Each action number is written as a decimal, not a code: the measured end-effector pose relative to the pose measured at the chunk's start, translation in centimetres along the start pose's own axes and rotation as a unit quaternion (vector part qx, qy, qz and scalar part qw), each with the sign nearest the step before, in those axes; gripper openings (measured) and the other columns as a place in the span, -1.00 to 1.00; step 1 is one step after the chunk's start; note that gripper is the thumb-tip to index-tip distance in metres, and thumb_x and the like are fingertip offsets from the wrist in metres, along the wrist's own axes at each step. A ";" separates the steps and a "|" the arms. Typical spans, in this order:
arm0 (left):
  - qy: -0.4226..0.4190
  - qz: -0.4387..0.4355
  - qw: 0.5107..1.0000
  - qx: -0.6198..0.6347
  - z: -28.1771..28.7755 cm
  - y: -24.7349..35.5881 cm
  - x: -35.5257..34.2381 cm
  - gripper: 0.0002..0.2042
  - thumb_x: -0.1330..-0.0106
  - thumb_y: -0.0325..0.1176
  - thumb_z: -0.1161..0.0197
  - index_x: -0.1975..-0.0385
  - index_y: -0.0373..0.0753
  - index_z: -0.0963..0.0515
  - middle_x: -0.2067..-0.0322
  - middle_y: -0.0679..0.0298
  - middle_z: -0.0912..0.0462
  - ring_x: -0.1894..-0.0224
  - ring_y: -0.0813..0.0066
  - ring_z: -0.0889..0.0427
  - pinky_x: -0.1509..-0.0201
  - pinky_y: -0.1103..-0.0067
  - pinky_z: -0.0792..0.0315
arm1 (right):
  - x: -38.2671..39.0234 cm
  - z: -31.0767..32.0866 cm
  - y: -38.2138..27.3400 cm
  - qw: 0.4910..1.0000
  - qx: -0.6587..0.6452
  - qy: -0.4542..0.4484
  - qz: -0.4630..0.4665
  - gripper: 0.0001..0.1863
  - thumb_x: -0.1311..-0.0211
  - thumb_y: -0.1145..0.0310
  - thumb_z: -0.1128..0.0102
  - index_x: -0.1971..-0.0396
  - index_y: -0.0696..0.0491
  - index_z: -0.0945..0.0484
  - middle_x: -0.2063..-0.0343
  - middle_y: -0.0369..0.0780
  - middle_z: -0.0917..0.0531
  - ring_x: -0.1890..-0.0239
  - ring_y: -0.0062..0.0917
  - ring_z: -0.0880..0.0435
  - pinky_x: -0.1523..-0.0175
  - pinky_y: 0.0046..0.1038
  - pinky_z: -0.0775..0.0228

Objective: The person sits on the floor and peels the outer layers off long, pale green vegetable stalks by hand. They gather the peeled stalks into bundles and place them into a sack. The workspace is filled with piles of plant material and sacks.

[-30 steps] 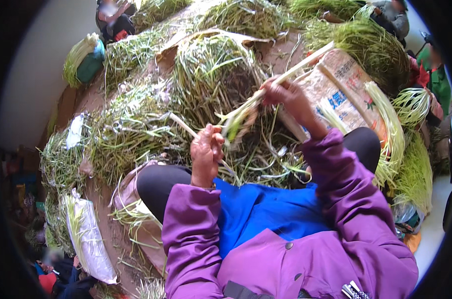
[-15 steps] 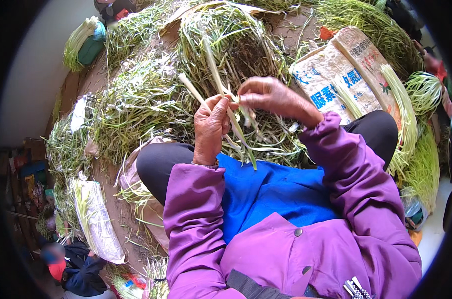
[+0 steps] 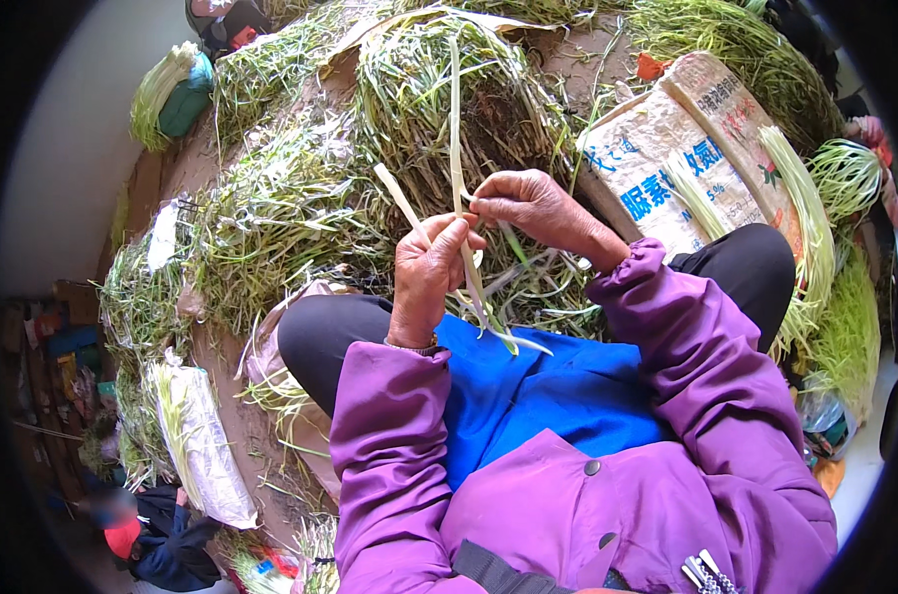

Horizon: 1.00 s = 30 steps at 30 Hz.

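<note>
My left hand [image 3: 434, 267] is closed around pale, leek-like stalks above my lap. One long whitish stalk [image 3: 456, 129] stands nearly upright from it, and a shorter stalk [image 3: 399, 201] leans to the left. Green and white leaf ends hang below the hand over my blue apron [image 3: 558, 391]. Just to the right, my right hand [image 3: 543, 210] pinches a thin pale strip [image 3: 470, 193] at the side of the upright stalk. Beyond both hands lies a large heap of green leafy stalks [image 3: 409, 89], its root side dark with soil.
Pale trimmed stalks [image 3: 803, 198] lie on a printed woven sack [image 3: 627, 158] at my right knee. More greens [image 3: 271, 213] spread to the left, near a white bundle [image 3: 206, 445]. Other people sit at lower left [image 3: 167, 540] and along the far edges.
The upright stalk has swung from a leftward lean to nearly vertical. My right hand, blurred before, is now steadier and pinches a strip beside it. My left hand has dropped slightly.
</note>
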State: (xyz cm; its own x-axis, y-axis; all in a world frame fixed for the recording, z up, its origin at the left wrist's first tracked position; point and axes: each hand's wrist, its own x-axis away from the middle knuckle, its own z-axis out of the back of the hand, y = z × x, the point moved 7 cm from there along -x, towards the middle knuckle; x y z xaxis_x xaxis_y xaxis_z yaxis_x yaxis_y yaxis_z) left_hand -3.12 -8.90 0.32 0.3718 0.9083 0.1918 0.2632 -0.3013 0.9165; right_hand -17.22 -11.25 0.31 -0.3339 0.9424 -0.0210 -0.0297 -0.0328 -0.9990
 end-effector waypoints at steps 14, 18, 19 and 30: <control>-0.054 0.051 0.987 0.141 6.1 6.2 8.5 -0.73 -0.36 -0.25 -0.04 0.18 -0.38 -0.44 0.56 0.36 -0.49 0.76 0.83 -0.13 0.72 0.80 -0.11 | 3.4 25.8 8.5 0.885 0.219 0.404 -0.077 -0.72 -0.17 0.23 -0.05 0.36 0.14 -0.61 0.53 -0.23 -0.64 0.56 -0.61 -0.56 0.41 -0.54 -0.39; 0.023 -0.039 0.977 0.209 8.0 7.9 9.3 -0.72 -0.41 -0.25 0.01 0.10 -0.35 -0.41 0.46 0.34 -0.49 0.71 0.81 -0.18 0.70 0.80 -0.13 | 3.6 21.8 11.4 0.903 0.329 0.238 -0.139 -0.73 -0.09 0.27 -0.04 0.49 0.18 -0.58 0.65 -0.18 -0.59 0.55 -0.48 -0.59 0.39 -0.40 -0.41; 0.049 -0.063 0.975 0.207 8.3 8.0 9.3 -0.73 -0.41 -0.25 0.01 0.10 -0.33 -0.43 0.41 0.33 -0.51 0.69 0.80 -0.19 0.69 0.79 -0.14 | 2.7 18.2 12.7 0.890 0.373 0.157 -0.211 -0.68 -0.10 0.19 -0.10 0.45 0.18 -0.59 0.60 -0.16 -0.61 0.50 -0.44 -0.60 0.36 -0.37 -0.41; 0.154 -0.066 0.981 0.098 3.7 4.5 5.9 -0.83 -0.38 -0.30 -0.08 0.18 -0.25 -0.49 0.40 0.22 -0.63 0.72 0.76 -0.29 0.72 0.77 -0.16 | 3.0 -7.7 -4.2 0.988 0.096 -0.109 0.056 -0.75 -0.22 0.28 -0.16 0.26 0.16 -0.57 0.50 -0.17 -0.63 0.44 -0.59 -0.58 0.29 -0.47 -0.42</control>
State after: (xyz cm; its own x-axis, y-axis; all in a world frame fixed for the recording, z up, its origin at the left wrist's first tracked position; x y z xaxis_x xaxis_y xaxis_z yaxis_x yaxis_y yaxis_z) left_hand 3.56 -6.01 4.26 0.0453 0.9786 0.2008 0.4686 -0.1983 0.8609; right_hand -10.85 -5.73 4.17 -0.5393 0.8359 -0.1022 -0.1510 -0.2154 -0.9648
